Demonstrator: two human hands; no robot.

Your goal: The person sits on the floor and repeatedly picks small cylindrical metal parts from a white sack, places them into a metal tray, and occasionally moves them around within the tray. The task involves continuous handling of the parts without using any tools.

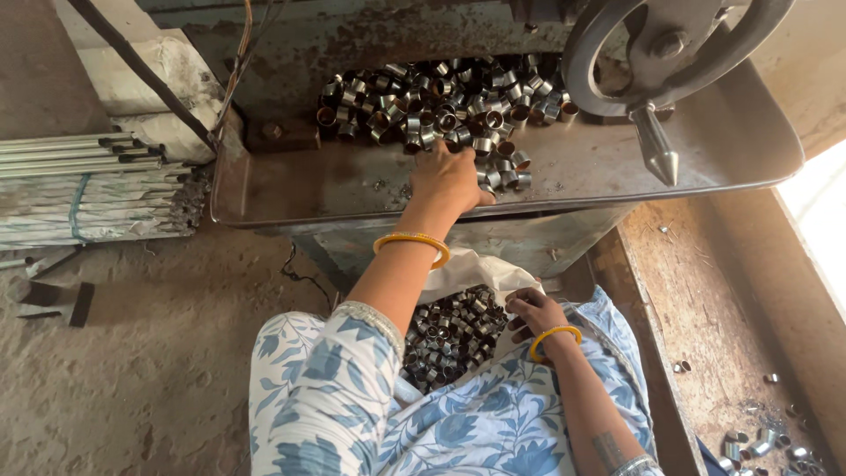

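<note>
Head view looks down on a dusty concrete floor (150,370) and a worn steel tray (731,141) with raised rims, fixed to a grimy machine. A heap of short, shiny metal rings (441,101) fills the tray's far side; its right half lies bare. The left hand (447,176) rests palm-down on the heap's near edge, fingers curled among rings (whether they pinch any is hidden). The right hand (533,313) grips the rim of a white sack (467,269) full of rings in the person's lap. Bundled steel tubes (84,167) lie left; a handwheel (670,53) overhangs the tray.
</note>
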